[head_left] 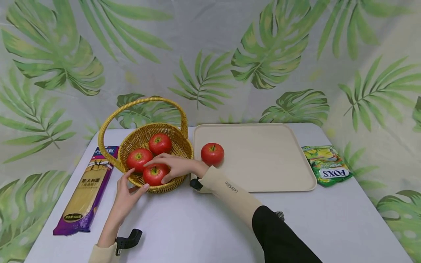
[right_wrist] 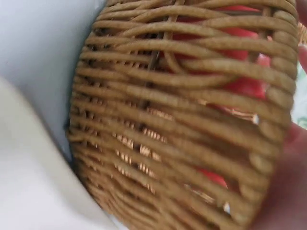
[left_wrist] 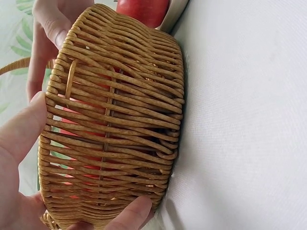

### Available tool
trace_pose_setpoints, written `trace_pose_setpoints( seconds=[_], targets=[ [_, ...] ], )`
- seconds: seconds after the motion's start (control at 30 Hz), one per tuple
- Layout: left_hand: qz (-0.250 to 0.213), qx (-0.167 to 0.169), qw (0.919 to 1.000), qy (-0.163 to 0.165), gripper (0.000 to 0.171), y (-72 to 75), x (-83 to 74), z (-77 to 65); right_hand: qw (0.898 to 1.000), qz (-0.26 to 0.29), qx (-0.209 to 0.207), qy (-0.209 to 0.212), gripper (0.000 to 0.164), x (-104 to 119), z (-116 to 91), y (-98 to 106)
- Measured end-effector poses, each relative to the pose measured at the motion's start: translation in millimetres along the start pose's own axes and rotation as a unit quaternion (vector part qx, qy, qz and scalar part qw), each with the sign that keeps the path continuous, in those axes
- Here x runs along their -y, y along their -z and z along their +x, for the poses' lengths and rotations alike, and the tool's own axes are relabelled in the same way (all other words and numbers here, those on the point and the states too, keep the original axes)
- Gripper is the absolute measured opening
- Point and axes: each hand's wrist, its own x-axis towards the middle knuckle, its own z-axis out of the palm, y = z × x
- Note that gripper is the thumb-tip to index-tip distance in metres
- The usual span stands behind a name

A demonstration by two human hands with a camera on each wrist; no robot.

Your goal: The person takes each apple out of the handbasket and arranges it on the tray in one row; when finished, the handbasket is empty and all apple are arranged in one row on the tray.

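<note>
A yellow-brown wicker basket (head_left: 186,143) with a tall arched handle stands at the left of the table, with three red apples inside. My right hand (head_left: 179,166) reaches over the rim and grips the front apple (head_left: 153,176), fingers over its top and thumb at its right side. My left hand (head_left: 126,195) holds the basket's near left side. In the left wrist view, its thumb lies at the rim and other fingertips rest against the woven wall (left_wrist: 120,120). The right wrist view shows mostly the basket weave (right_wrist: 182,105), with red showing through the gaps.
Right of the basket lies a beige tray (head_left: 256,157), with one red apple (head_left: 212,154) at its left side. A purple pasta packet (head_left: 87,190) lies at the table's left, and a green FOXS candy bag (head_left: 326,165) beside the tray's right edge.
</note>
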Motion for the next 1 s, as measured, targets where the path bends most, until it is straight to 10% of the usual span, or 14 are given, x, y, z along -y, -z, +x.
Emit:
trace_pose_setpoints(
  seconds=[0.43,1.0],
  targets=[
    [0.002,-0.003,1.0000,-0.002,0.081,-0.3,0.9,-1.4,0.998,0.000,0.015,-0.054,0.065,-2,11,-8],
    [0.003,-0.005,1.0000,-0.004,0.081,0.3,2.8,-1.0,0.995,0.018,-0.082,-0.044,0.061,-6,-7,9]
  ],
)
